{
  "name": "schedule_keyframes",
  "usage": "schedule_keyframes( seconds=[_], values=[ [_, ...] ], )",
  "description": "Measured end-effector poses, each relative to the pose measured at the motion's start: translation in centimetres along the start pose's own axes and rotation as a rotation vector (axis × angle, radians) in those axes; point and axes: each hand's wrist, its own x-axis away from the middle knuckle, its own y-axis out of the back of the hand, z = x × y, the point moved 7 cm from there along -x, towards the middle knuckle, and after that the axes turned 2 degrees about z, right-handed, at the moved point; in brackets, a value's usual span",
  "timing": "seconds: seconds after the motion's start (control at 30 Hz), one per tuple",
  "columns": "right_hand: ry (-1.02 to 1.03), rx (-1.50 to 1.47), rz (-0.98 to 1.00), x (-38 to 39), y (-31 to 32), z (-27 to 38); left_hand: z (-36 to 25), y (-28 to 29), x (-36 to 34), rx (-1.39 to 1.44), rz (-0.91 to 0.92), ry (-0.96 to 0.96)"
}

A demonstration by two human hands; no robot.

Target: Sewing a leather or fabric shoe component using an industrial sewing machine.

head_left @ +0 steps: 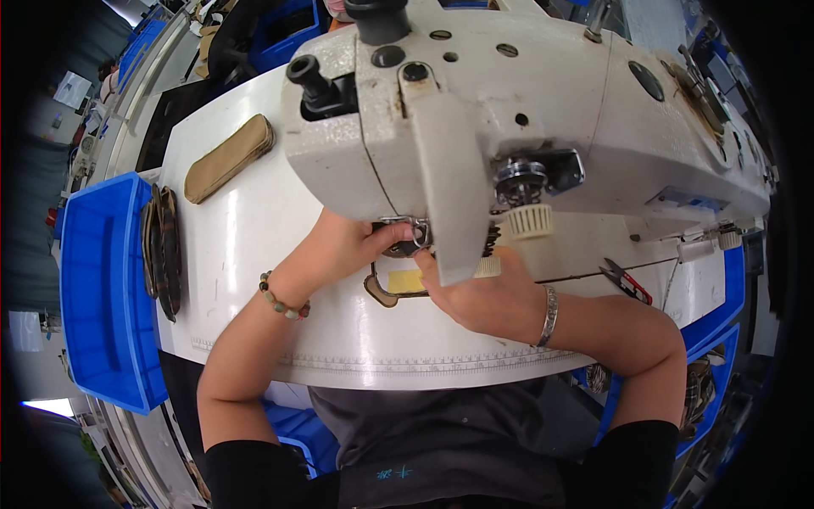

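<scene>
Both of my hands meet under the head of a white sewing machine (543, 93), close to the metal presser foot (421, 229). My left hand (343, 248) comes in from the left, thumb and forefinger pinched beside the foot; what they hold is hidden. From the right, my right hand (492, 297) reaches in with its fingers bent toward the same spot, its grip partly covered by the machine's lever. Beneath and between the hands lies a small brown fabric piece (383, 293) with dark edging. A yellow patch (407, 282) shows beside it.
Brown pieces are stacked (229, 159) at the table's far left. Dark fabric pieces (167, 254) hang beside a blue bin (102, 288). Red-handled thread snips (627, 282) lie at right, near a thin dark strip (606, 272). A ruler scale (381, 366) follows the front edge.
</scene>
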Motion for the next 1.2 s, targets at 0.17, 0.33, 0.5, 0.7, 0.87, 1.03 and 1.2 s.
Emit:
schedule_keyframes(
  seconds=[0.17, 0.33, 0.5, 0.7, 0.87, 1.03, 1.2],
  values=[
    [0.032, -0.009, 0.330, 1.6, -5.8, -0.3, -0.4, 0.2, 0.2, -0.109, -0.002, -0.154],
    [-0.115, -0.151, -0.001, -0.4, -0.4, -1.7, 0.2, 0.0, 0.1, -0.040, 0.087, 0.076],
    [-0.328, -0.153, -0.072, -0.2, 0.3, -3.3, -2.2, 0.7, 0.2, -0.191, -0.022, -0.210],
    [-0.313, -0.232, -0.080, 0.1, -0.1, -3.3, -1.9, 0.4, 0.0, -0.076, 0.037, -0.126],
    [-0.073, -0.082, -0.031, -0.5, 0.8, -1.2, -1.4, 0.3, -0.1, -0.074, 0.009, -0.152],
    [-0.025, 0.042, 0.028, -0.2, 0.0, -0.9, -1.5, 0.1, 0.0, -0.111, -0.050, -0.191],
    [0.000, 0.032, 0.010, -0.3, 0.1, -1.1, -0.2, -0.2, -0.1, 0.146, 0.084, 0.049]
  ],
)
